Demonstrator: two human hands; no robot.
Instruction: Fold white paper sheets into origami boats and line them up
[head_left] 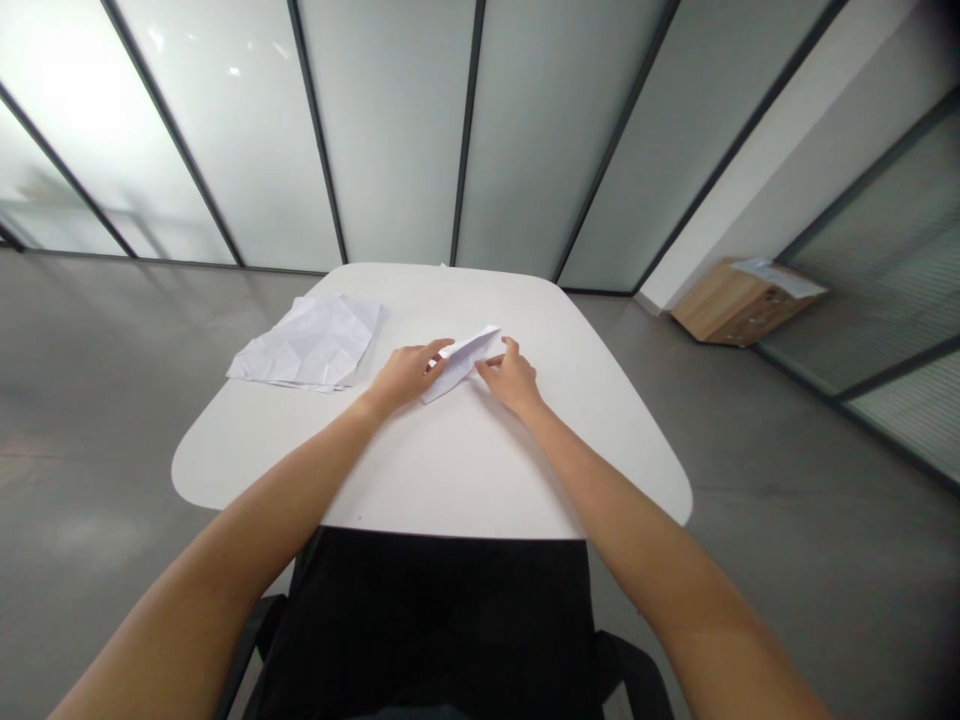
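Note:
A narrow folded white paper lies at the middle of the white table, its pointed shape angled up to the right. My left hand grips its left side, and my right hand holds its right side with the fingertips. Part of the paper is hidden behind my fingers. To the left of my left hand lies a creased stack of white paper sheets, not touching either hand.
The rounded table stands on a grey concrete floor, with frosted glass panels behind it. A wood-coloured cardboard box with a paper on top sits on the floor at the right. My dark clothing fills the view's lower middle.

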